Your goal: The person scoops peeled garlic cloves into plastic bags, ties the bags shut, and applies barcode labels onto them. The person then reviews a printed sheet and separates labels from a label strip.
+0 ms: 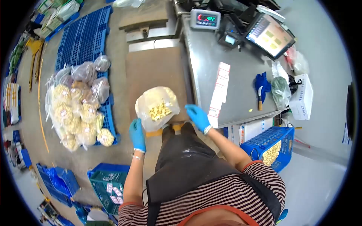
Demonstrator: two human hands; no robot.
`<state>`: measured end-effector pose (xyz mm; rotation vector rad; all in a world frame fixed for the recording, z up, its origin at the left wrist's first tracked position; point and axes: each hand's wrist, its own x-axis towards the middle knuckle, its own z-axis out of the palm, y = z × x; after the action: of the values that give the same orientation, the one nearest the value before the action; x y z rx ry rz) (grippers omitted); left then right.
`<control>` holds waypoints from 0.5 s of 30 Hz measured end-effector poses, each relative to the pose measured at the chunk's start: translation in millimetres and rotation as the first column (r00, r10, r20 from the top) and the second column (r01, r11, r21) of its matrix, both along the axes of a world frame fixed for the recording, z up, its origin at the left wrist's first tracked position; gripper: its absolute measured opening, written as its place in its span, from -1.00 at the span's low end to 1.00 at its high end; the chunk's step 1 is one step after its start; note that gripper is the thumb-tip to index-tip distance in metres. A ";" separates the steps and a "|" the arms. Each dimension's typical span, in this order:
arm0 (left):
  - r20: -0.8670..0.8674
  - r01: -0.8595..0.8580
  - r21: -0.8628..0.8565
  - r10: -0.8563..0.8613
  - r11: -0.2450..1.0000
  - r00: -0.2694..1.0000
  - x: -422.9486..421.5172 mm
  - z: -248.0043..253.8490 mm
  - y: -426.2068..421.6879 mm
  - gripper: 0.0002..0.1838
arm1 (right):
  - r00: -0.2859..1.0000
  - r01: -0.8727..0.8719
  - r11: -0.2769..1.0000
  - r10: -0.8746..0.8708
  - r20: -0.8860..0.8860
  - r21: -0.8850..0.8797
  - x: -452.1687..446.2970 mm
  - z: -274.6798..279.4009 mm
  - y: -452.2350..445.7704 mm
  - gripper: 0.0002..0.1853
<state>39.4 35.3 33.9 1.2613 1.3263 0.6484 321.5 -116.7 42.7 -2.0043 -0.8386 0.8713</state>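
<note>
Between blue-gloved hands: filmy translucent bag, chunky yellow pieces inside.

Plastic bag, smooth metal table

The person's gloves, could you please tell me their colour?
The left glove and right glove are both bright blue, seen in the head view.

Your gloved left hand is at the edge of a translucent bag of yellowish pieces on a brown platform; your right hand, fingers extended, is apart from it, near the metal desk.
</note>
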 end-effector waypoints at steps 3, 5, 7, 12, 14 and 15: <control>-0.075 -0.073 0.051 0.077 0.996 0.994 5.1 12.8 -6.9 -0.54 | 0.990 -0.101 0.986 0.087 -0.114 -0.130 -18.7 0.0 -33.7 -0.66; -0.107 -0.106 0.027 0.108 0.994 0.988 7.7 17.3 -10.2 -0.48 | 0.970 -0.216 0.957 0.188 -0.151 -0.192 -28.2 20.7 -34.8 -0.66; -0.140 -0.085 -0.002 0.084 0.996 0.987 8.2 18.6 -7.6 -0.37 | 0.944 -0.294 0.942 0.260 -0.203 -0.161 -37.7 21.6 -33.9 -0.65; -0.464 0.148 0.282 0.000 0.948 0.886 33.9 37.1 -10.5 -0.29 | 0.892 -0.418 0.904 0.389 -0.229 -0.093 -64.4 0.7 -0.8 -0.70; -0.515 0.222 0.408 0.023 0.886 0.857 42.0 24.5 -11.9 -0.33 | 0.922 -0.370 0.929 0.367 -0.125 0.006 -83.9 -13.0 35.8 -0.71; -0.388 0.125 0.259 -0.015 0.958 0.922 38.7 5.0 -8.0 -0.38 | 0.924 -0.378 0.926 0.378 -0.053 0.005 -95.0 -36.8 57.2 -0.72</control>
<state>78.0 27.3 38.9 1.7262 1.5342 0.5693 226.5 -59.5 5.9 -1.8415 -1.2187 1.1369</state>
